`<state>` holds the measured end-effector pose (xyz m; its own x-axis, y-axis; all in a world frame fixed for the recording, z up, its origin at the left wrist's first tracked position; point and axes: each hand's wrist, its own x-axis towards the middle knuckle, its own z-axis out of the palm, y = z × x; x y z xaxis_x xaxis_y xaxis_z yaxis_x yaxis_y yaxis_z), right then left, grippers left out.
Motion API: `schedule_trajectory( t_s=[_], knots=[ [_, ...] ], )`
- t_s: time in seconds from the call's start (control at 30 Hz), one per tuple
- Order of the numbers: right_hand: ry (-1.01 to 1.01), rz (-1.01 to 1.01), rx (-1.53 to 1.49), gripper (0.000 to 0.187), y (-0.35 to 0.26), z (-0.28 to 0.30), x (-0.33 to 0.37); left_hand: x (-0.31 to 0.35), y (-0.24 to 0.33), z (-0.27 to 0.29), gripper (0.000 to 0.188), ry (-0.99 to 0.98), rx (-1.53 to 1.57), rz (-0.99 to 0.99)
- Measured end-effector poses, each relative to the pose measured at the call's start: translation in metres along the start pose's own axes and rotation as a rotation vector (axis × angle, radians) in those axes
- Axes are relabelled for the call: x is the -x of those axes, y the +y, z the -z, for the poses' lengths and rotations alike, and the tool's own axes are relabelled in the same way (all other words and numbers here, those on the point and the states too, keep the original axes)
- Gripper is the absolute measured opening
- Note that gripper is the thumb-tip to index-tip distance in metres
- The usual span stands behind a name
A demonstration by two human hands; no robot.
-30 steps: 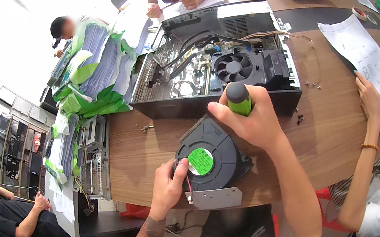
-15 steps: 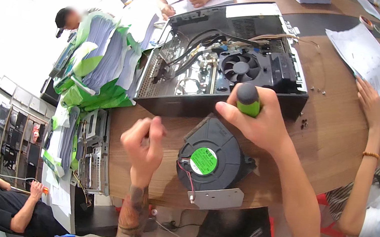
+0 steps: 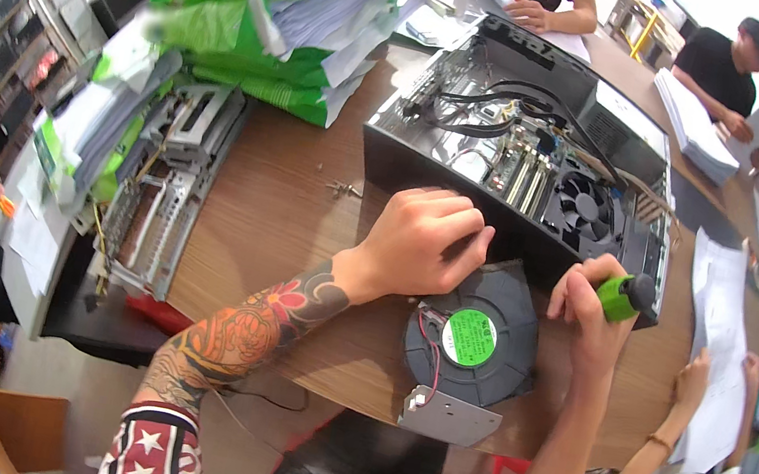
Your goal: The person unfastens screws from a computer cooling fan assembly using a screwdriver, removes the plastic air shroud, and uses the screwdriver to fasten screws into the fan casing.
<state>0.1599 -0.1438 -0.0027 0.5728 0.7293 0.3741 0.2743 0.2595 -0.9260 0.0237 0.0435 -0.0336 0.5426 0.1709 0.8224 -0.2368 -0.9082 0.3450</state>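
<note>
Our right hand (image 3: 593, 310) is wrapped round a screwdriver (image 3: 621, 298); our left hand (image 3: 424, 243) curls, any hold hidden. Just nearer us than those left fingers, the blower fan (image 3: 485, 342) seems light, stiff; we'd grip its rim, avoiding the wires (image 3: 437, 367).

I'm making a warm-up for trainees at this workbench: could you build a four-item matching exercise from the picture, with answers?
Column one
1. Right hand
2. Blower
3. Computer case
4. Metal frame

Column two
A. Open-topped, with a black fan inside
B. Silver, toward the picture's left
C. Gripping a green-and-black tool handle
D. Dark, bearing a round green label

Right pairs: 1-C, 2-D, 3-A, 4-B.
</note>
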Motion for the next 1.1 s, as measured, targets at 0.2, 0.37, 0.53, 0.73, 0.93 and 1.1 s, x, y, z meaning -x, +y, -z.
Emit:
schedule_trajectory(
  t_s=[0.2, 0.37, 0.53, 0.73, 0.93, 1.1],
  knots=[
    [-0.051, 0.085, 0.028, 0.018, 0.009, -0.001, -0.001, 0.006, -0.005, 0.007, 0.017, -0.01, 0.033, 0.055],
    [-0.1, 0.024, 0.098, 0.012, 0.002, -0.007, -0.005, 0.007, -0.008, 0.007, 0.02, -0.035, 0.021, 0.056],
    [-0.294, 0.013, 0.125, 0.012, -0.015, -0.012, -0.02, 0.011, -0.013, 0.005, 0.02, -0.055, 0.017, 0.057],
    [-0.251, 0.091, -0.003, 0.015, -0.001, -0.021, -0.018, 0.009, -0.01, 0.011, 0.022, -0.182, -0.004, 0.139],
    [-0.193, 0.014, -0.003, 0.014, 0.017, -0.023, -0.006, 0.019, -0.016, 0.004, 0.016, -0.191, 0.057, 0.174],
    [-0.185, 0.062, 0.027, 0.017, 0.016, -0.025, -0.009, 0.011, -0.01, 0.003, 0.015, -0.198, 0.059, 0.157]
  ],
)
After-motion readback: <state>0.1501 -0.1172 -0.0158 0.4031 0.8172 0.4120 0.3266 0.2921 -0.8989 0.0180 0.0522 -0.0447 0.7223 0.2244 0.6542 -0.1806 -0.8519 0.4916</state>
